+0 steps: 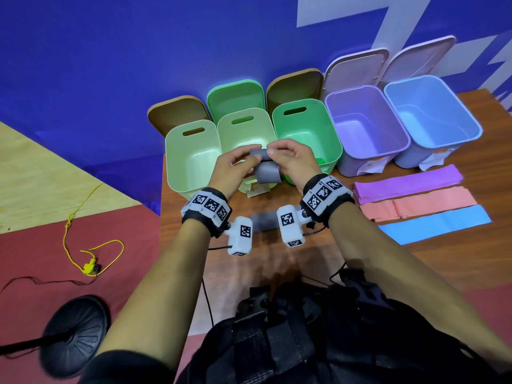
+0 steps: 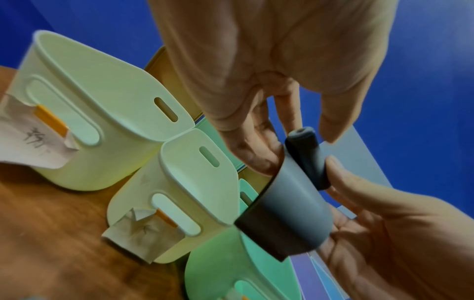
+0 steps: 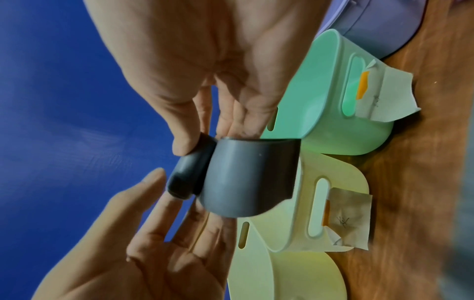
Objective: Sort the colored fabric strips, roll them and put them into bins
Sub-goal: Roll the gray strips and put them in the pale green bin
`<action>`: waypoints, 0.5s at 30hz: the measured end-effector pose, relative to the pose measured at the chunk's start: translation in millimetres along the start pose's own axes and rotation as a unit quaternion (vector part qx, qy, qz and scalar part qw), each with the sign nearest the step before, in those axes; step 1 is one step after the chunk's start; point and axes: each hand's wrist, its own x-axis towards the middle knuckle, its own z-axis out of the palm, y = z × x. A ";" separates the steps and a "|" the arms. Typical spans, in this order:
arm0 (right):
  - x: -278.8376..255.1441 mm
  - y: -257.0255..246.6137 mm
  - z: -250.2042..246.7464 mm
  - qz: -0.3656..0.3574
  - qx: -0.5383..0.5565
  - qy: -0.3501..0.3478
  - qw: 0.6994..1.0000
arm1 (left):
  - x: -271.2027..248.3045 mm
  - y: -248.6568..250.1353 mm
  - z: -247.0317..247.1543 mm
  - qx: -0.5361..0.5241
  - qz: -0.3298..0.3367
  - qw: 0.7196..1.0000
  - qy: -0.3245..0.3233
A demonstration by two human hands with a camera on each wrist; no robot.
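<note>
Wooden table (image 1: 318, 253) against blue wall (image 1: 138, 51)

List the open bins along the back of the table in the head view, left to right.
Pale yellow-green bin → second pale yellow-green bin → mint green bin → purple bin → blue bin.
</note>
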 end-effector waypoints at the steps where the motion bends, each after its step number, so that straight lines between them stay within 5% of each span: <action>1: 0.5 0.0 0.0 -0.007 -0.006 0.004 1.000 | -0.1 0.6 -0.3 -0.004 -0.006 1.000 -0.002; 10: 1.5 -1.6 -0.2 0.027 0.025 -0.019 0.999 | -0.9 1.4 -5.4 0.010 0.025 1.000 -0.005; 15: 3.9 -1.9 -0.8 -0.016 -0.019 0.007 1.000 | -1.2 -1.2 -0.6 -0.005 -0.010 1.000 0.018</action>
